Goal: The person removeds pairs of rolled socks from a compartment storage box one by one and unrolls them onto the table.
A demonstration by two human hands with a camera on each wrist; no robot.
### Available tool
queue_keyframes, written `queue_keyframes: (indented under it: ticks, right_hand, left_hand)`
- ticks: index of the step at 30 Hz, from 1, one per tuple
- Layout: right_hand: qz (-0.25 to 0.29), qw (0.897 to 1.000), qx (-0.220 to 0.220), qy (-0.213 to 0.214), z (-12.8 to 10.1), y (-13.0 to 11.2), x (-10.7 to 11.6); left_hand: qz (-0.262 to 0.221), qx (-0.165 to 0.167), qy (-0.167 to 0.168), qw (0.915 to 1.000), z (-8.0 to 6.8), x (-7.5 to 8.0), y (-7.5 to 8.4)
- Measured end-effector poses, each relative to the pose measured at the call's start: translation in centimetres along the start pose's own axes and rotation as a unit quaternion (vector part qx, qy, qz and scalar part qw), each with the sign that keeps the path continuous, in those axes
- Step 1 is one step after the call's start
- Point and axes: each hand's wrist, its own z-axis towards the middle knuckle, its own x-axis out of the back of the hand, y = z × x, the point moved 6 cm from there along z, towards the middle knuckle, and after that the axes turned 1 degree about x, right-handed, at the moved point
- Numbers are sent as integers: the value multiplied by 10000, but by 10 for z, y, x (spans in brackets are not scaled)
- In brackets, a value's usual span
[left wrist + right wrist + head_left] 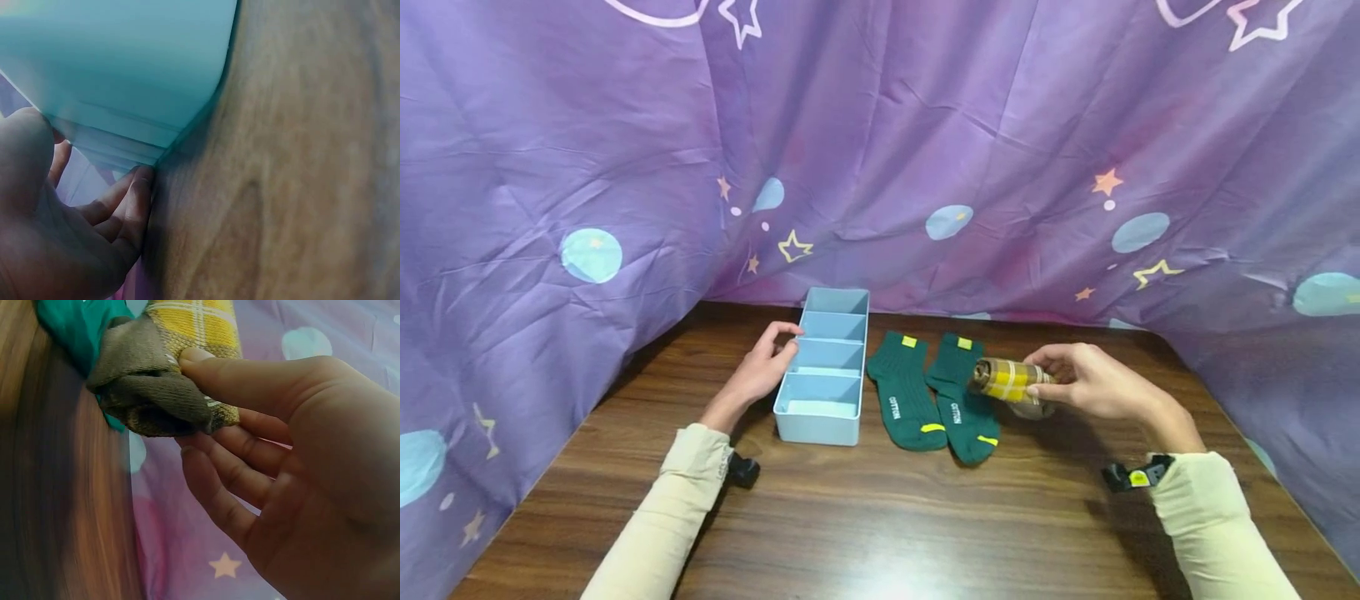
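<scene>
My right hand point(1093, 379) pinches a rolled-up pair of plaid socks point(1011, 381), brown with yellow patches and white lines, between thumb and fingers. The roll is held above the table, overlapping the right one of two green socks in the head view. In the right wrist view a folded brown cuff point(156, 394) shows at the roll's near end. My left hand point(763, 364) rests against the left side of a light blue divided box point(817, 430), fingertips touching its outer wall. The left green sock point(904, 396) and right green sock point(966, 412) lie flat side by side, right of the box.
A dark wood-grain table point(820, 525) carries everything. Purple cloth point(880, 150) with stars and planets hangs behind it and along both sides. The box has several compartments in a row, running away from me, its far end near the back cloth.
</scene>
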Motion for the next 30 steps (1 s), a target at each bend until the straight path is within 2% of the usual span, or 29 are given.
queue_keyframes:
  ticks: [7,12,19,25,30]
  right_hand:
    - [207,9991,-38,-355,-8,6,1]
    - [67,9988,-47,-490,-11,11,4]
    - [-253,9995,-4,-214,-14,26,4]
    - [-42,9991,-269,-329,-15,44,-6]
    - [-111,9987,-442,-237,-14,53,-9]
  left_hand:
    - [21,102,31,9999,-3,3,-5]
    - [-88,49,-5,9999,-4,4,-7]
    - [5,84,-34,10000,-3,3,-4]
    - [147,96,-46,9998,-1,2,-1]
    - [445,-28,-47,9990,-1,4,5]
